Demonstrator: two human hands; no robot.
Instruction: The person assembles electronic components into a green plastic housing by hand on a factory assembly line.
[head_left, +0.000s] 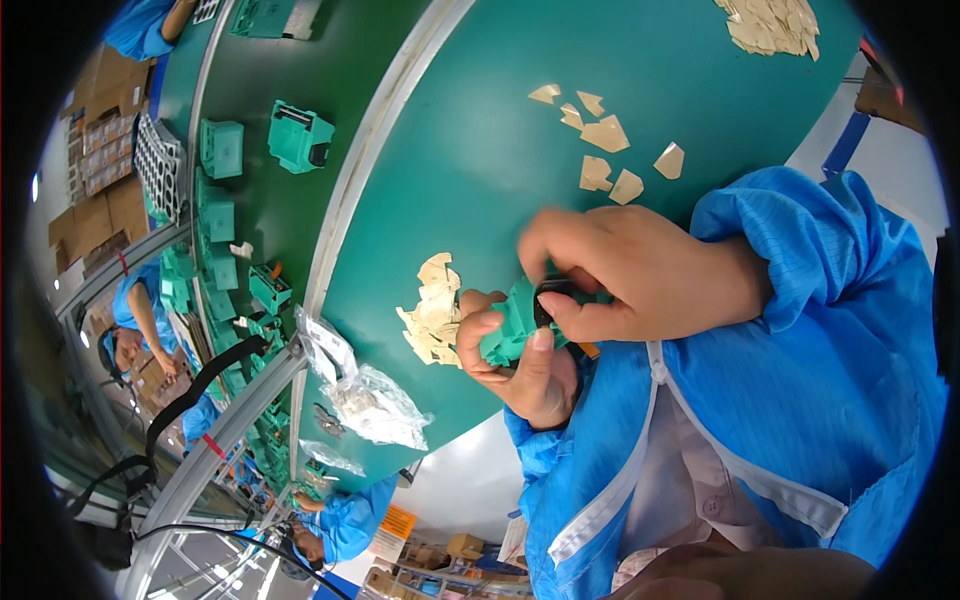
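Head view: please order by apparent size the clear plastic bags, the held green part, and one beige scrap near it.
1. clear plastic bags
2. green part, partly covered by both hands
3. beige scrap

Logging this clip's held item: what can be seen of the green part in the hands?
The green part is a small teal moulded piece, plastic by its look, with a ribbed edge and a black component on its upper side. It is held above the green mat. The left hand cups it from below, thumb on its front; the right hand covers its top, fingers pinching the black piece. Most of it is hidden.
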